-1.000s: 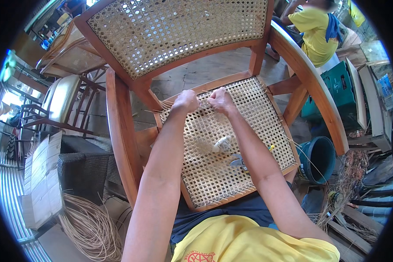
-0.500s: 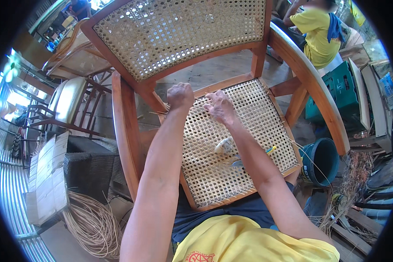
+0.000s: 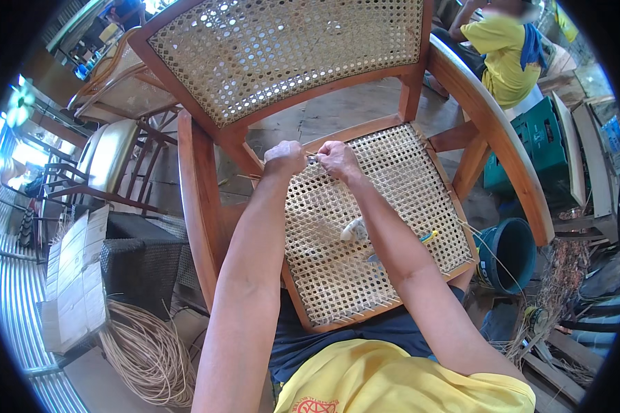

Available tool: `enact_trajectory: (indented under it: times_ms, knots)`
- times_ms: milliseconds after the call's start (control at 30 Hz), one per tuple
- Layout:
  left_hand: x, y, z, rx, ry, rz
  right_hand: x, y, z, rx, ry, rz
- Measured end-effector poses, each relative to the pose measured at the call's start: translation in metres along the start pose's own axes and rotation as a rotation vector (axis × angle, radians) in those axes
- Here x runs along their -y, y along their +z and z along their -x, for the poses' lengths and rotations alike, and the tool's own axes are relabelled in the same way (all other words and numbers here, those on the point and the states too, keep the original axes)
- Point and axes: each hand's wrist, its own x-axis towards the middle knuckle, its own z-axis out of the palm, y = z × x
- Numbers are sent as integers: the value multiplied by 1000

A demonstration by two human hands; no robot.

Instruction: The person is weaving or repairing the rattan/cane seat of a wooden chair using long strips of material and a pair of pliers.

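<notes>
A wooden armchair with a woven cane seat [image 3: 399, 186] and a cane backrest [image 3: 289, 58] stands before me. Both hands work at the far left part of the seat frame. My left hand [image 3: 284, 157] is closed in a fist there. Close beside it, my right hand [image 3: 339, 160] pinches its fingers together. A small pale or shiny bit shows between the hands, too small to name. On the seat under my right forearm lie a whitish lump [image 3: 354, 230] and a tool with a yellow-green handle [image 3: 429, 237], partly hidden by the arm.
A coil of rattan strands [image 3: 151, 351] lies at lower left beside cardboard [image 3: 76, 282]. To the right stand a dark teal bucket [image 3: 506, 255] and green crates [image 3: 530, 148]. A person in a yellow shirt [image 3: 503, 55] sits at far right. Other chairs [image 3: 110, 158] stand left.
My right hand has moved slightly left and its loosely spread fingers have closed into a pinch beside my left hand. The left fist has shifted slightly and turned.
</notes>
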Motion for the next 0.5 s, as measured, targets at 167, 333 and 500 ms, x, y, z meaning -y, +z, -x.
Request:
enact_trajectory:
  times_ms: [167,333,500]
  knots:
    - [-9,-6,-4,59,87,-84,-2,-11,-12,-19,-16,377]
    - [-23,-14,-6,31,109,-170,-7,-26,-14,61,60,278]
    - [-7,1,-14,42,93,-5,-16,-30,-26,49,19,265]
